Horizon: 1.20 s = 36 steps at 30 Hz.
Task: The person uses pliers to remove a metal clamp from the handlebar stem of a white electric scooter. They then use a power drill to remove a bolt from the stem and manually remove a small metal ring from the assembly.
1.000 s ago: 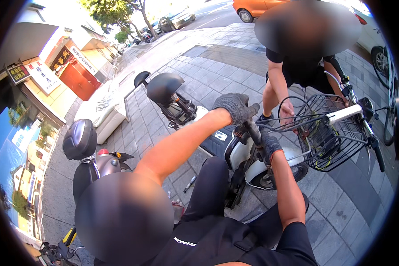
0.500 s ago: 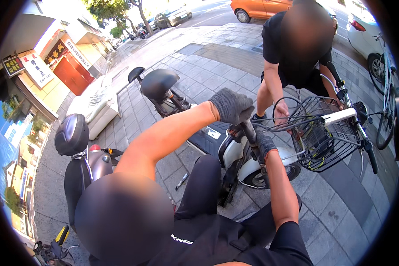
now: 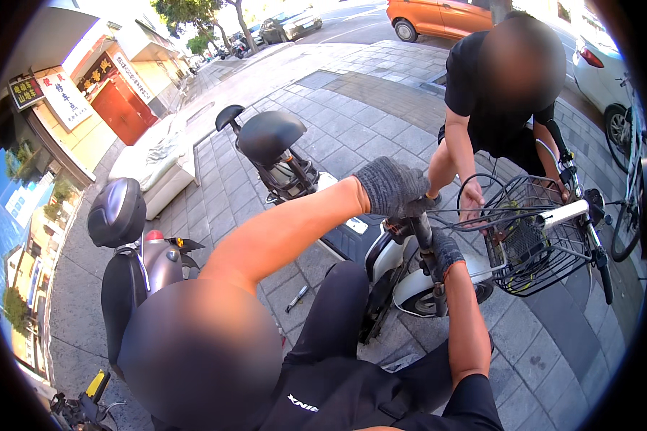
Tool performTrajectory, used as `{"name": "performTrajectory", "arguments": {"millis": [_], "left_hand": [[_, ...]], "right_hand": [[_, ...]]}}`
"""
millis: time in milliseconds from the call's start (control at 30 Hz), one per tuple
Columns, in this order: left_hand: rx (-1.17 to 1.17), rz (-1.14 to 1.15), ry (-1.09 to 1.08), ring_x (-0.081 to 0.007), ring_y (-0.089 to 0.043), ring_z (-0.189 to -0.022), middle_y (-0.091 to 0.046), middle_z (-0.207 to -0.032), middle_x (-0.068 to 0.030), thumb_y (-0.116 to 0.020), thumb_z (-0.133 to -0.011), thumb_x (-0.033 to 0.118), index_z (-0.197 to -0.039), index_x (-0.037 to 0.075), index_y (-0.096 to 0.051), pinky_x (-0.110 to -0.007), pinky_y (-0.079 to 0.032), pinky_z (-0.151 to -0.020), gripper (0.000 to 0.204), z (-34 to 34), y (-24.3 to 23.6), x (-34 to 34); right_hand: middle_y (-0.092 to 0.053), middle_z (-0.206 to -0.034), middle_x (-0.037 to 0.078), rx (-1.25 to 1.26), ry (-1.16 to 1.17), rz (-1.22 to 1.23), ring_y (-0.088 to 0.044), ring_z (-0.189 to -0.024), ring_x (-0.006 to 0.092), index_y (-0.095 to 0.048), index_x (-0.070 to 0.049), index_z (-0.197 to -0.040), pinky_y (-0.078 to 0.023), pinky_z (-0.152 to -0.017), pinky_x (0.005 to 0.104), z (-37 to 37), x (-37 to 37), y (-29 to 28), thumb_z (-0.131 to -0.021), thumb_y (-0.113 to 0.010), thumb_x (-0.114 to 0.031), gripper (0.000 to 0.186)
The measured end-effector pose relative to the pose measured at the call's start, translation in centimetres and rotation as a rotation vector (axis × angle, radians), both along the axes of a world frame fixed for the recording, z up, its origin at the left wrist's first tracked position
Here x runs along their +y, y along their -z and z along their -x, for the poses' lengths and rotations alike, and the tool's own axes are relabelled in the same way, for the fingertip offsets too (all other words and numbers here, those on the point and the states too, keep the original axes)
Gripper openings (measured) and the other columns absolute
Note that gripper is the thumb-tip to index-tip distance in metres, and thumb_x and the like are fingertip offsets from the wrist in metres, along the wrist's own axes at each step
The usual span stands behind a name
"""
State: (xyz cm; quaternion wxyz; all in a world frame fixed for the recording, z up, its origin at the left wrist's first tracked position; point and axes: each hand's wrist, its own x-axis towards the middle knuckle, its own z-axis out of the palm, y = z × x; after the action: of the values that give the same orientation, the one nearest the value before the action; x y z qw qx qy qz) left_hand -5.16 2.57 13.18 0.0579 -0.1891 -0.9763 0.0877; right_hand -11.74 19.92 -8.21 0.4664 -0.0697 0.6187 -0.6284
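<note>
A dark metal steering tube [image 3: 421, 231] stands at the front of a white electric bike, above its front wheel [image 3: 425, 300]. My left hand [image 3: 394, 188], in a grey knit glove, is closed at the tube's upper end; what lies inside its fingers is hidden. Lower down, my gloved right hand [image 3: 446, 253] wraps round the tube. The handlebar [image 3: 562, 215] and black wire basket [image 3: 543, 262] hang off to the right, joined to the bike by black cables [image 3: 459, 210]. Across from me a person in black bends over them, one bare hand [image 3: 471, 201] beside the cables, the other at the basket.
A small pen-shaped tool [image 3: 296, 299] lies on the paving left of my knee. Behind my left arm stands a scooter with a top box [image 3: 116, 213]. The bike's black seat [image 3: 272, 136] is beyond my hands. A parked bicycle [image 3: 629, 179] stands far right.
The whole view has shifted slightly, so most things sit further right. Both my hands stay at the tube. The other person and the basket keep their places beside it.
</note>
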Motion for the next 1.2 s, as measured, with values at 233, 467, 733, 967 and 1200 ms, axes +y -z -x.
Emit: {"name": "performTrajectory", "arguments": {"millis": [233,467,733,967,1200], "left_hand": [[-0.312,-0.285,-0.593,-0.0399,-0.073,-0.104,-0.075,-0.107,-0.0245,-0.064,-0.082,0.061,-0.101,0.005,-0.077,-0.048,-0.055,-0.092,0.061,1.5,-2.1,3.1],[-0.154,-0.129,-0.368,-0.0398,-0.074,-0.093,-0.073,-0.1,-0.024,-0.061,-0.092,0.062,-0.103,0.005,-0.071,-0.05,-0.057,-0.083,0.059,0.7,-1.7,3.9],[-0.016,-0.064,0.19,-0.0407,-0.07,-0.076,-0.066,-0.085,-0.0184,-0.065,-0.096,0.046,-0.089,0.006,-0.068,-0.049,-0.056,-0.067,0.041,1.1,-0.1,-0.5],[-0.198,-0.164,-0.573,-0.0429,-0.072,-0.098,-0.074,-0.107,-0.0241,-0.066,-0.087,0.053,-0.1,0.003,-0.073,-0.049,-0.056,-0.088,0.052,3.2,-0.7,4.1],[-0.124,-0.083,-0.341,-0.0416,-0.072,-0.093,-0.072,-0.108,-0.0209,-0.063,-0.093,0.056,-0.106,0.005,-0.071,-0.049,-0.057,-0.082,0.054,0.4,-0.7,4.0]], "right_hand": [[-0.052,-0.067,0.007,-0.106,0.057,0.003,-0.048,-0.049,0.0215,-0.064,-0.014,-0.097,-0.039,-0.045,0.038,0.3,1.1,0.3,-0.092,-0.062,-0.028,0.015],[-0.054,-0.07,0.007,0.055,0.062,0.002,-0.048,-0.052,0.0213,-0.063,-0.011,-0.099,-0.039,-0.047,0.0386,0.2,1.5,-0.4,-0.09,-0.064,-0.019,0.011],[-0.06,-0.075,0.012,0.03,0.022,-0.1,-0.053,-0.057,0.0234,-0.065,-0.004,-0.102,-0.043,-0.053,0.0408,0.2,0.4,-1.4,-0.088,-0.063,-0.009,0.015],[-0.06,-0.073,0.014,0.307,0.048,0.002,-0.057,-0.055,0.0262,-0.064,-0.005,-0.088,-0.041,-0.048,0.04,3.5,-0.1,8.4,-0.097,-0.055,-0.039,0.036],[-0.058,-0.071,0.012,-0.188,0.184,-0.029,-0.054,-0.052,0.0244,-0.063,-0.008,-0.089,-0.041,-0.046,0.0402,-0.2,0.7,-0.7,-0.099,-0.052,-0.049,0.043]]}}
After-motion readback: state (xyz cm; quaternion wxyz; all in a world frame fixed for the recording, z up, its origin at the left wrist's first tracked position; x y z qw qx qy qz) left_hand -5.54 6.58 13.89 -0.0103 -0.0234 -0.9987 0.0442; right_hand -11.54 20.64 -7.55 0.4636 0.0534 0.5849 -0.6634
